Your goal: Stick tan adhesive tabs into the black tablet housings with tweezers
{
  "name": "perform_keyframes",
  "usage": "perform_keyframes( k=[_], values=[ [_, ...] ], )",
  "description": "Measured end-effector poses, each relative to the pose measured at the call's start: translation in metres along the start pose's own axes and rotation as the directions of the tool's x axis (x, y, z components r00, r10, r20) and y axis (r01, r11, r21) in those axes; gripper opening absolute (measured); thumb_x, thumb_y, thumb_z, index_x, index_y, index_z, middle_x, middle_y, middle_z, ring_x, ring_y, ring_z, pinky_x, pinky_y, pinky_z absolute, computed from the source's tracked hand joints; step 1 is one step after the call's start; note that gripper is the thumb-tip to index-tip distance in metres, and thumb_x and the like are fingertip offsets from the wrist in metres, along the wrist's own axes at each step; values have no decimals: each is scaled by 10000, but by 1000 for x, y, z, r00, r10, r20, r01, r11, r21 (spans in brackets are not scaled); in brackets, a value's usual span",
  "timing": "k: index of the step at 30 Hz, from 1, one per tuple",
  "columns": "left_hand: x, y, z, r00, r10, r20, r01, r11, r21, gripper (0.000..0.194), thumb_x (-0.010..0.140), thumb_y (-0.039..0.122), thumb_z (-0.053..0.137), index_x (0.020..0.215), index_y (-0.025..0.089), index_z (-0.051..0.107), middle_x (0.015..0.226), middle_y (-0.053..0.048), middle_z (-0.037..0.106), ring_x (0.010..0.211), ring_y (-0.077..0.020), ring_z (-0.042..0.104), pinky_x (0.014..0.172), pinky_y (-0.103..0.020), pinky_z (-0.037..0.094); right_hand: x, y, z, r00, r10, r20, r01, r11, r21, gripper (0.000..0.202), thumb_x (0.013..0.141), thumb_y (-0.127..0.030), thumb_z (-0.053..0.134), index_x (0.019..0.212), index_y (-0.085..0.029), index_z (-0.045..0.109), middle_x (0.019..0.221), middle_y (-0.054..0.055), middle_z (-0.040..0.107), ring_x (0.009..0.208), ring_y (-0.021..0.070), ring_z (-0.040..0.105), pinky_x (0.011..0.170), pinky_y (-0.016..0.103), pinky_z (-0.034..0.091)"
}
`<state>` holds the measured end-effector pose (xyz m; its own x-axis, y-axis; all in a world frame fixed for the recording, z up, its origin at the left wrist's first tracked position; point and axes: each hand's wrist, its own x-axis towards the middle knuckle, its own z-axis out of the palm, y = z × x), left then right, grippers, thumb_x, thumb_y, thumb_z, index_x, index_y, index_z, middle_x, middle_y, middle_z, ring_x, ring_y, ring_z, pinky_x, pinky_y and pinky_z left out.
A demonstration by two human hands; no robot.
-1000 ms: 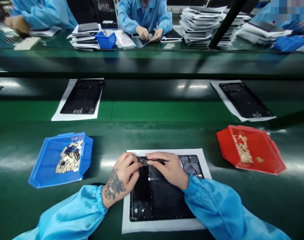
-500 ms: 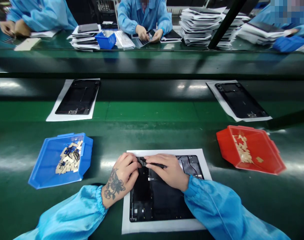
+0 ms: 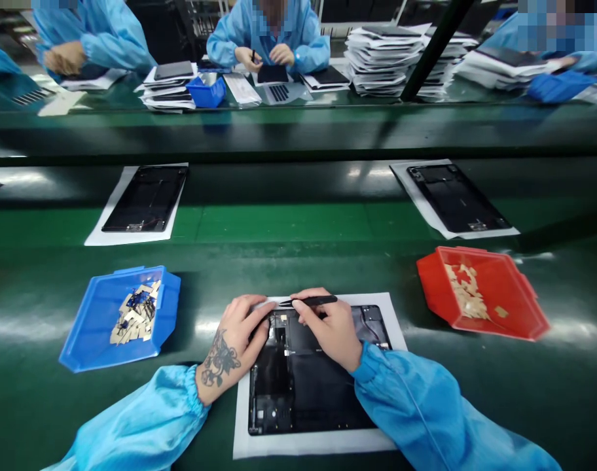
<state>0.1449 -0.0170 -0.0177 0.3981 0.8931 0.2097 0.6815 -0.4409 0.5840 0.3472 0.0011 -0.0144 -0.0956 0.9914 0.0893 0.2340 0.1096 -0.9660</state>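
A black tablet housing [image 3: 323,386] lies open side up on a white sheet [image 3: 313,446] in front of me, with inner parts and a thin cable showing. Between the thumb and fingers of my right hand [image 3: 330,327] is a pair of black tweezers [image 3: 318,300]. Their tips point left, at the housing's upper edge, close to my left index fingertip. My left hand [image 3: 237,343] rests at the upper left corner, thumb and index finger apart, with nothing visible in it. Whether the tweezers grip anything is too small to tell.
Left stands a blue bin [image 3: 99,320] of small pale and dark pieces; right, a red bin [image 3: 519,297] of pale pieces. Two more housings, one left [image 3: 146,199] and one right [image 3: 458,196], lie on sheets ahead. Co-workers sit beyond, near stacked papers [image 3: 381,62].
My right hand has turned, and the tweezers now sit higher, at the housing's top edge. My left fingers have straightened away from the corner parts. The view has shifted slightly.
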Motion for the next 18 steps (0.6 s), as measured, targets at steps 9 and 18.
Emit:
perform_keyframes(
  k=[9,18],
  values=[
    [8,-3,8,1000,-4,-10,5,991,133,289,928,297,489,1203,223,538,1165,-83,552,1089,-238,483,894,-400,392,1,3,0,997,-63,-49,69,988,141,87,905,-240,578,962,-204,632,1035,42,648,548,72,592,524,208,525],
    [49,11,16,984,1,180,-29,987,156,205,941,303,437,848,188,578,805,-32,552,769,-192,480,688,-323,395,-21,-32,-15,977,-213,0,208,956,207,152,888,-144,589,999,-244,613,1057,20,660,624,88,629,615,234,550]
  ],
)
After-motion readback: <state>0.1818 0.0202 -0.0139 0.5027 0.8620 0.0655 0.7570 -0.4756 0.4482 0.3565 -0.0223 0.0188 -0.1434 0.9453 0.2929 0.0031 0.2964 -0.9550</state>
